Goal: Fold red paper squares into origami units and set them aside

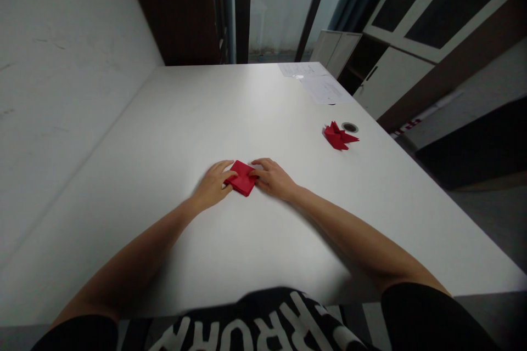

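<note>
Left hand: The left hand [212,185] is placed palm down on the tabletop, with the fingers extended and slightly parted. The fingertips are pressed against the left side of a folded square of red paper [242,177]; no closed pinch is seen.

Right hand: The right hand [274,178] is also held palm down, with the fingers lightly curved. Its fingertips are pressed onto the right corner of the same square, and the thumb is hidden from view.

Folded square: The square is kept flat on the table between both hands, near the front of the work area. This placement is judged to steady the layers against the firm surface, as neither side is left free to slide.

Nearby item: A red folded paper figure [340,136] with pointed flaps is laid well to the right, just beside a round dark grommet [349,127] set in the tabletop.

Surface: A white rectangular tabletop [164,120] bears all of these items. Sheets of white printed paper [315,82] are placed at its far edge.

Surroundings: A white wall [61,93] is seen on the left, and a white cabinet with dark glass panels [395,66] on the right.
</note>
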Demonstrator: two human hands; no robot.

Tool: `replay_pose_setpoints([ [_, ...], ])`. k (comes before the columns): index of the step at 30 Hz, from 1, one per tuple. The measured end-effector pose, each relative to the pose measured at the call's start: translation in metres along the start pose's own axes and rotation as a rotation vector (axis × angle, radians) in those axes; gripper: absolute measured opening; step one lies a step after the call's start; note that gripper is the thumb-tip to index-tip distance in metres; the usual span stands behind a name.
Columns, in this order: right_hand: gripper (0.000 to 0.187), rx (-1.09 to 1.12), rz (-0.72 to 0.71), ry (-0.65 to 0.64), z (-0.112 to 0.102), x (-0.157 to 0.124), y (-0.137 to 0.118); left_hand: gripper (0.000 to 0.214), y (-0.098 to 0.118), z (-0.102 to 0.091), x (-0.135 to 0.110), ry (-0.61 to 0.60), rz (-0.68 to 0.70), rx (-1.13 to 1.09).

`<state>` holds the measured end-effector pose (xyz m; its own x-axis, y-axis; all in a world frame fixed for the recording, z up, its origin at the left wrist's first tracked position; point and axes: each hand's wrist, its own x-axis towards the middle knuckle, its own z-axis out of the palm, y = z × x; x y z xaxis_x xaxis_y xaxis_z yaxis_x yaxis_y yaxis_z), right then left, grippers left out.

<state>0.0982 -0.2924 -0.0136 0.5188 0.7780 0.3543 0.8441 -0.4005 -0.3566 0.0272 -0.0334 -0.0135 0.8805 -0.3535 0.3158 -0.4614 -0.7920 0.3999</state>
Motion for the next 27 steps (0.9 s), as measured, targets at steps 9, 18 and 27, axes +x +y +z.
replay_pose_setpoints([
  [9, 0.024, -0.157, -0.143, -0.056, 0.0003, -0.0006, -0.0038, 0.030, 0.0080, -0.0070, -0.0051, -0.079, 0.087, 0.140],
  [18, 0.024, -0.077, -0.063, -0.071, -0.0011, 0.0006, -0.0077, 0.016, 0.0079, -0.0054, -0.0037, -0.038, -0.018, 0.024],
  [27, 0.025, 0.054, 0.152, -0.054, 0.0056, 0.0021, -0.0073, 0.026, 0.0033, -0.0060, -0.0034, 0.027, -0.157, 0.028],
])
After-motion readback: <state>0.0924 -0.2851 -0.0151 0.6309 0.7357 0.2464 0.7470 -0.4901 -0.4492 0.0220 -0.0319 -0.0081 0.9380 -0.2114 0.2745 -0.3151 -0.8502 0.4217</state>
